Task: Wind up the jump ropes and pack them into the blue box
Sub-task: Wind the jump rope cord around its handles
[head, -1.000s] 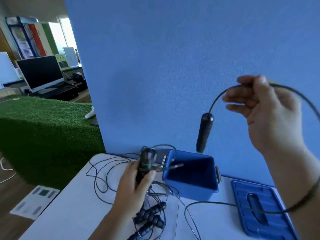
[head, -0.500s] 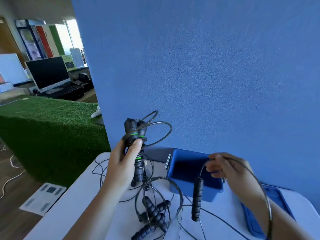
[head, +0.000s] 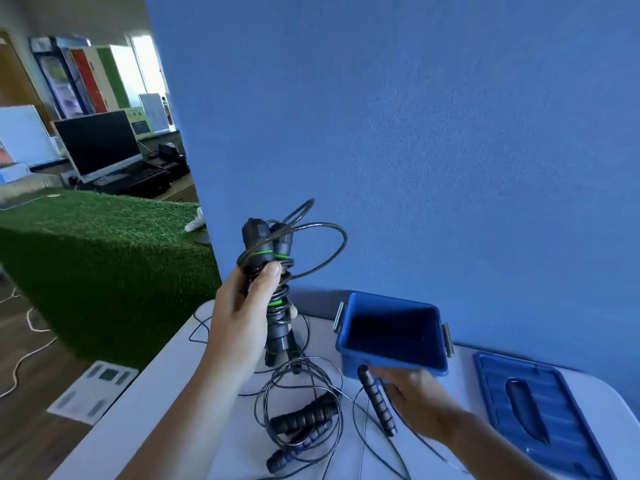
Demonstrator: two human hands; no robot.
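Green artificial turf (head: 104,244) covers a raised block off to the far side of the left hand, with a dark monitor (head: 98,143) behind it. Nearer, the left hand (head: 242,306) is clenched around a pair of black handles with green rings (head: 268,271), held upright above the white worktop (head: 166,393); thin black cord is wound around the handles, and two loose loops of cord spring out past the thumb toward the blue wall (head: 415,133). The handles' lower ends hang just above the worktop, below the palm. Under and just inward of this hand lies a second jump rope (head: 301,417), its ribbed black handles side by side inside a rough coil of cord on the worktop. Between the two hands, a single ribbed black handle (head: 375,398) slants across the worktop, its upper end near the front wall of the blue box (head: 391,358). The right hand (head: 412,393) is beside this handle with fingers curled close to it, touching or almost touching the box's lower front edge; whether it grips the handle or its cord I cannot tell. The blue box stands open just beyond the right hand, tipped slightly, its inside dark. Outward of the right forearm, the blue lid (head: 540,417) lies flat on the worktop, well apart from the box.
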